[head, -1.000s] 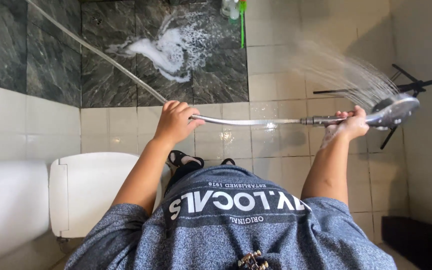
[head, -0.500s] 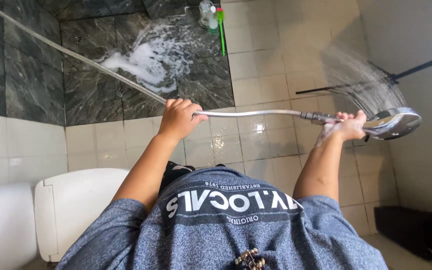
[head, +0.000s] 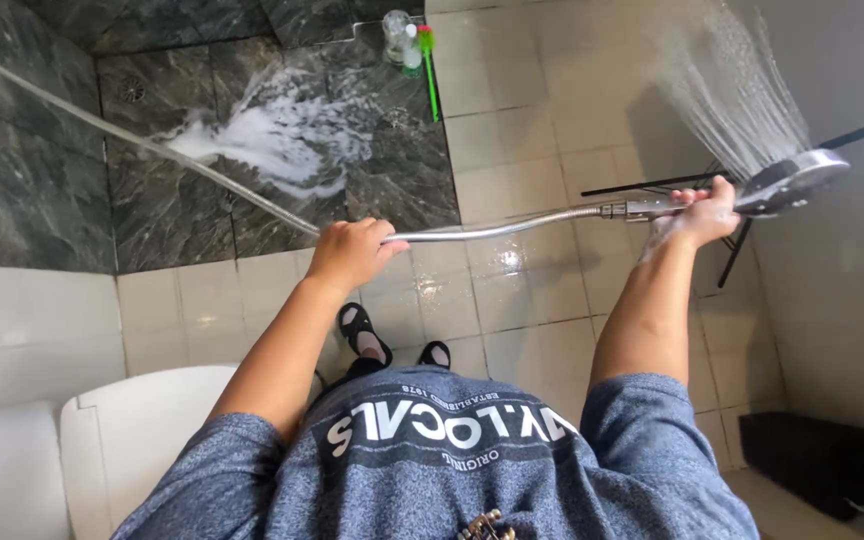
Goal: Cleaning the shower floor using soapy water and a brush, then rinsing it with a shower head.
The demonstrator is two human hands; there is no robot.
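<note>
— So, what are the hands doing?

— Seen from above, a person in a grey shirt stands in a tiled bathroom. Their right hand (head: 697, 212) is closed around the handle of a shower head (head: 787, 182), held out at arm's length to the right. Water sprays from the shower head up and left against the pale wall (head: 852, 80).

— And the left?

— Their left hand (head: 350, 252) is curled around the hose (head: 497, 229), a silver metal line. It runs from the shower head handle, through the left hand, and on up toward the top left corner.

— What lies around them?

— Beyond the hands, the dark marble floor (head: 42, 170) carries a patch of white foam (head: 272, 135). A green brush (head: 429, 70) and a small bottle (head: 397, 35) sit at its far edge, just beside each other. Nearer, the floor is pale wet tile, where the person's feet (head: 364, 335) show in black sandals. A white toilet (head: 132, 440) sits at lower left, and a dark mat (head: 817, 462) at lower right.
</note>
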